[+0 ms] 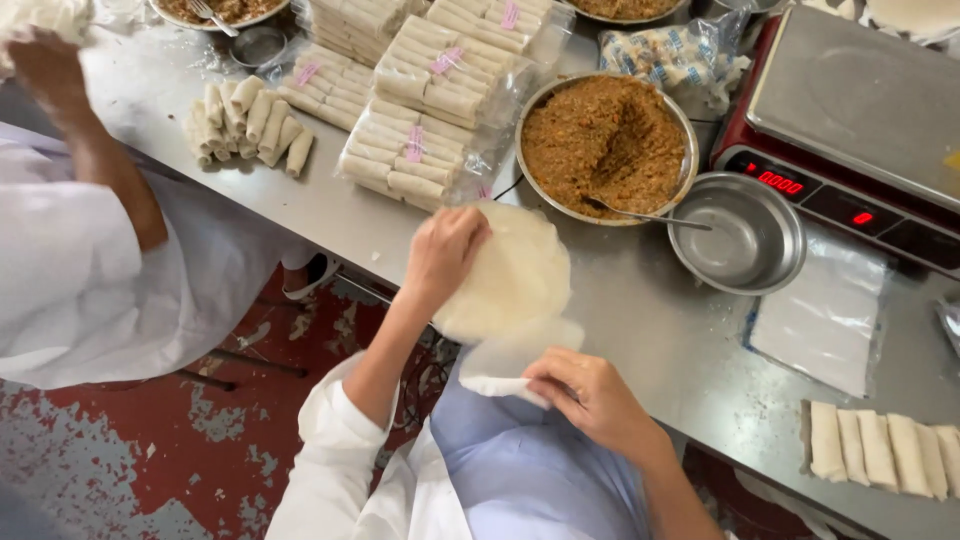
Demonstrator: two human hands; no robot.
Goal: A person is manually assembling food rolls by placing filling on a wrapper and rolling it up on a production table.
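A stack of thin, pale round wrappers (515, 270) lies at the near edge of the steel desk (650, 330), just in front of the big bowl of brown filling (605, 145). The left hand (445, 250) rests flat on the stack's left side, fingers bent over the wrapper's rim and pressing it down, not closed around anything. Nearer than the stack, further from the filling bowl and partly off the desk edge, the right hand (590, 395) pinches a loose sheet (510, 360) between thumb and fingers at its lower corner; the sheet overlaps the bottom of the stack.

How many wrappers the stack holds cannot be made out, and the sheet's near edge is hidden by the right hand's fingers. An empty steel bowl (740, 235) sits just right of the filling bowl, a spoon (645, 215) bridging the two. Rolled pieces (885, 450) far right of the stack are cut off by the frame.

Both forearms reach forward from white sleeves, the left one stretched long toward the filling bowl, the right one bent short with the wrist cocked inward. Left of the filling bowl, another person's arm (90, 140) is raised over the desk.
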